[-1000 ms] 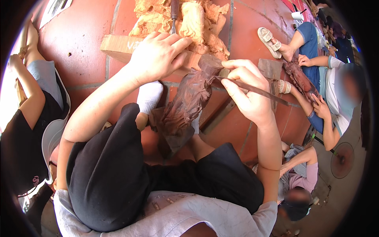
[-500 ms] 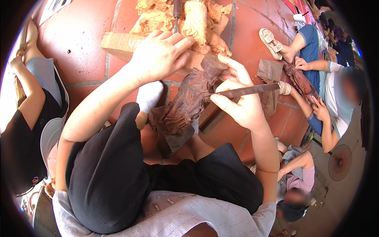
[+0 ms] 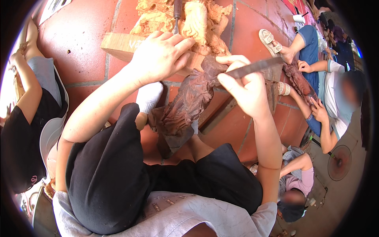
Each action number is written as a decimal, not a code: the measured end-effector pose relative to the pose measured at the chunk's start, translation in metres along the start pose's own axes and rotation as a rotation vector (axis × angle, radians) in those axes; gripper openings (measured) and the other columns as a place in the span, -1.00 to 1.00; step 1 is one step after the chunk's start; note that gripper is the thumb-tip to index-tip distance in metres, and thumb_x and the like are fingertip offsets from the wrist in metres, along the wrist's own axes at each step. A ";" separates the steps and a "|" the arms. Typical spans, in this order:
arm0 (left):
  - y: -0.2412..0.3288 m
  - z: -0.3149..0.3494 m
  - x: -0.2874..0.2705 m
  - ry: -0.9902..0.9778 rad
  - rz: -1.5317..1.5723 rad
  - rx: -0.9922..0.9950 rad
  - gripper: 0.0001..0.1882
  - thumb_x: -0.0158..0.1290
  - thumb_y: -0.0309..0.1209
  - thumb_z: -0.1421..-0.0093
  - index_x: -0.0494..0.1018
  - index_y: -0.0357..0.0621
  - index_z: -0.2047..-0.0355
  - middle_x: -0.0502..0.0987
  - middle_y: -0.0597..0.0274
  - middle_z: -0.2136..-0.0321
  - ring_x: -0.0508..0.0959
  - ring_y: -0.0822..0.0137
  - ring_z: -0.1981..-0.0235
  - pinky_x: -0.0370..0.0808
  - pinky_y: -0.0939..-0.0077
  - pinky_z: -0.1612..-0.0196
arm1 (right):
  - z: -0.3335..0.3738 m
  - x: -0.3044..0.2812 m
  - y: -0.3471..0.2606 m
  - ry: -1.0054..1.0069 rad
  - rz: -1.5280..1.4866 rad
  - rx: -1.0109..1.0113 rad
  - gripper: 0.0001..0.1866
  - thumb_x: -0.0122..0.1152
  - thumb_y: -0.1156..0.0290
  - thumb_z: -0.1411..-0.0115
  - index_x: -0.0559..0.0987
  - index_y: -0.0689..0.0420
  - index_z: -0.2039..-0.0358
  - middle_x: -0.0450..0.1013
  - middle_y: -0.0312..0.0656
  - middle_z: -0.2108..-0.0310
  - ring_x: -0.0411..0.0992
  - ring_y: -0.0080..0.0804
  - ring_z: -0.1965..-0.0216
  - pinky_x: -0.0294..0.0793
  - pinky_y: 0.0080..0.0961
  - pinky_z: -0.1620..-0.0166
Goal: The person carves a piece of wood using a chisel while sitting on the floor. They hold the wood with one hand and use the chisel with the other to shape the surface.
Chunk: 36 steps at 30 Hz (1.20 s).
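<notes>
A dark reddish-brown wood carving (image 3: 188,100) leans at a slant between my knees, its top end pointing away from me. In my right hand (image 3: 250,85) is a long flat dark file (image 3: 258,66), pinched between thumb and fingers near its left end. The file's tip reaches toward the carving's upper end; whether they touch is hard to tell. My left hand (image 3: 167,53) lies with loosely stretched fingers over the edge of a pale wood block (image 3: 118,44), just left of the dark carving's top, holding nothing visible.
Beyond my hands lies a pale, unfinished wood carving (image 3: 195,19) with a dark-handled chisel (image 3: 177,14) on it. A dark wooden bar (image 3: 217,113) and blocks are right of my carving. One person (image 3: 333,94) works on another dark carving (image 3: 300,83). A fan (image 3: 340,162) stands lower right.
My right hand has moved up and to the right with the file, whose far end now tilts higher. The left hand and the dark carving stay almost where they were.
</notes>
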<state>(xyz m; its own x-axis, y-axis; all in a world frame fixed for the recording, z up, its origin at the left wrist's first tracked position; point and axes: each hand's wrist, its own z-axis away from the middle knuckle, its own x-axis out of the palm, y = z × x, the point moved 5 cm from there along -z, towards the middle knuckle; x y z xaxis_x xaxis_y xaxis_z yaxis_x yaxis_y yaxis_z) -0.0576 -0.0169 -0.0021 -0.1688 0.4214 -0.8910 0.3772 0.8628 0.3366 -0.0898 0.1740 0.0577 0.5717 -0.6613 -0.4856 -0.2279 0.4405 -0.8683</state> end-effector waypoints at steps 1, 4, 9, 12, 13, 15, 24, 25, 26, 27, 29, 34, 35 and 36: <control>0.000 0.000 -0.001 -0.003 0.000 0.000 -0.59 0.10 -0.28 -0.11 0.47 0.03 -0.01 0.57 0.25 0.26 0.58 0.24 0.19 0.48 0.37 0.10 | -0.001 -0.002 0.011 -0.008 -0.129 0.035 -0.88 0.31 0.51 -0.12 0.58 0.26 0.34 0.49 -0.29 0.27 0.35 -0.68 0.41 0.33 -0.65 0.32; -0.001 -0.001 0.000 0.002 0.010 0.000 -0.59 0.10 -0.28 -0.11 0.48 0.03 -0.01 0.57 0.25 0.26 0.58 0.24 0.19 0.48 0.36 0.11 | 0.004 0.001 0.004 -0.035 -0.138 0.029 -0.89 0.32 0.50 -0.11 0.56 0.25 0.41 0.50 -0.22 0.24 0.39 -0.61 0.36 0.36 -0.61 0.28; -0.001 0.001 0.001 0.024 0.000 0.005 -0.60 0.10 -0.28 -0.12 0.48 0.03 0.00 0.57 0.26 0.26 0.58 0.25 0.19 0.48 0.36 0.11 | -0.004 -0.002 -0.007 -0.058 0.077 -0.076 -0.85 0.36 0.50 -0.06 0.53 0.25 0.46 0.50 -0.08 0.23 0.49 -0.23 0.11 0.45 -0.36 0.08; 0.000 0.001 0.000 0.017 -0.003 0.005 -0.60 0.10 -0.27 -0.12 0.47 0.03 0.00 0.57 0.26 0.26 0.58 0.25 0.19 0.48 0.37 0.11 | -0.008 -0.007 -0.015 -0.070 0.131 -0.138 -0.82 0.38 0.48 -0.05 0.52 0.25 0.44 0.51 -0.08 0.22 0.49 -0.22 0.11 0.45 -0.35 0.06; 0.000 0.001 0.000 0.011 0.000 0.006 -0.60 0.10 -0.28 -0.12 0.47 0.03 0.00 0.57 0.26 0.26 0.58 0.25 0.19 0.47 0.37 0.11 | -0.009 -0.006 -0.014 -0.097 0.109 -0.121 -0.81 0.38 0.48 -0.05 0.52 0.25 0.42 0.51 -0.07 0.22 0.49 -0.21 0.11 0.45 -0.35 0.06; 0.000 0.000 0.000 0.007 0.003 0.008 -0.60 0.10 -0.27 -0.12 0.47 0.03 0.00 0.57 0.26 0.26 0.57 0.25 0.19 0.47 0.37 0.11 | -0.010 -0.003 -0.012 -0.151 0.065 -0.085 -0.80 0.39 0.46 -0.05 0.52 0.25 0.40 0.51 -0.07 0.22 0.49 -0.20 0.11 0.45 -0.35 0.05; -0.001 0.001 0.001 0.027 0.007 0.019 -0.60 0.10 -0.28 -0.12 0.47 0.01 0.00 0.56 0.26 0.28 0.57 0.25 0.21 0.47 0.37 0.13 | -0.007 -0.001 -0.017 -0.077 0.206 -0.173 -0.80 0.38 0.46 -0.05 0.52 0.26 0.41 0.51 -0.05 0.22 0.52 -0.18 0.17 0.48 -0.35 0.10; -0.001 0.000 0.001 0.024 0.009 0.019 -0.60 0.10 -0.29 -0.12 0.47 0.01 0.00 0.56 0.26 0.28 0.57 0.24 0.21 0.47 0.37 0.13 | -0.006 -0.001 -0.019 -0.081 0.197 -0.162 -0.81 0.37 0.47 -0.06 0.52 0.26 0.42 0.51 -0.05 0.22 0.52 -0.19 0.16 0.48 -0.35 0.10; -0.001 0.000 0.001 0.018 0.013 0.014 -0.60 0.10 -0.29 -0.12 0.47 0.01 0.00 0.56 0.25 0.28 0.57 0.24 0.21 0.47 0.37 0.13 | -0.004 -0.001 -0.021 -0.089 0.187 -0.150 -0.82 0.36 0.47 -0.06 0.51 0.26 0.43 0.52 -0.05 0.22 0.52 -0.19 0.16 0.48 -0.36 0.10; -0.001 0.001 0.001 0.023 0.015 0.016 -0.60 0.10 -0.29 -0.12 0.47 0.01 0.00 0.56 0.25 0.28 0.57 0.24 0.21 0.47 0.37 0.13 | -0.003 -0.001 -0.022 -0.096 0.176 -0.138 -0.82 0.35 0.48 -0.07 0.51 0.26 0.44 0.52 -0.05 0.21 0.52 -0.19 0.15 0.48 -0.36 0.11; -0.002 0.000 0.000 0.035 0.018 0.021 -0.60 0.10 -0.28 -0.12 0.47 0.01 0.00 0.56 0.25 0.29 0.57 0.24 0.21 0.47 0.37 0.13 | -0.004 0.000 -0.021 -0.086 0.221 -0.160 -0.84 0.34 0.49 -0.08 0.51 0.26 0.44 0.51 -0.06 0.21 0.52 -0.20 0.16 0.48 -0.36 0.12; -0.002 0.002 -0.001 0.014 0.009 0.010 -0.60 0.10 -0.28 -0.12 0.47 0.02 0.00 0.57 0.26 0.28 0.57 0.25 0.21 0.47 0.37 0.12 | -0.002 -0.009 -0.022 -0.024 0.114 -0.115 -0.87 0.29 0.49 -0.14 0.51 0.24 0.44 0.51 -0.12 0.21 0.47 -0.27 0.10 0.43 -0.36 0.07; -0.002 0.001 -0.001 0.019 0.013 0.013 -0.59 0.10 -0.28 -0.12 0.47 0.02 -0.01 0.57 0.26 0.27 0.58 0.25 0.21 0.47 0.38 0.12 | -0.001 -0.012 -0.020 -0.008 0.045 -0.104 -0.88 0.28 0.49 -0.15 0.52 0.24 0.44 0.51 -0.14 0.22 0.46 -0.28 0.08 0.42 -0.36 0.04; -0.001 0.001 -0.001 0.017 0.012 0.012 -0.59 0.10 -0.28 -0.12 0.47 0.02 -0.01 0.57 0.25 0.27 0.58 0.25 0.20 0.47 0.37 0.11 | 0.001 -0.013 -0.016 0.008 -0.025 -0.093 -0.88 0.27 0.49 -0.16 0.52 0.24 0.44 0.50 -0.15 0.22 0.44 -0.29 0.05 0.40 -0.36 0.02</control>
<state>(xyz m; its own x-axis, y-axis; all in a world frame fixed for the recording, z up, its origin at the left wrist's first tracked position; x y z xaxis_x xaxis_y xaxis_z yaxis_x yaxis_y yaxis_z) -0.0567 -0.0187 -0.0017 -0.1800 0.4364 -0.8816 0.3901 0.8544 0.3433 -0.0927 0.1764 0.0783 0.5722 -0.6763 -0.4639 -0.2863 0.3653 -0.8857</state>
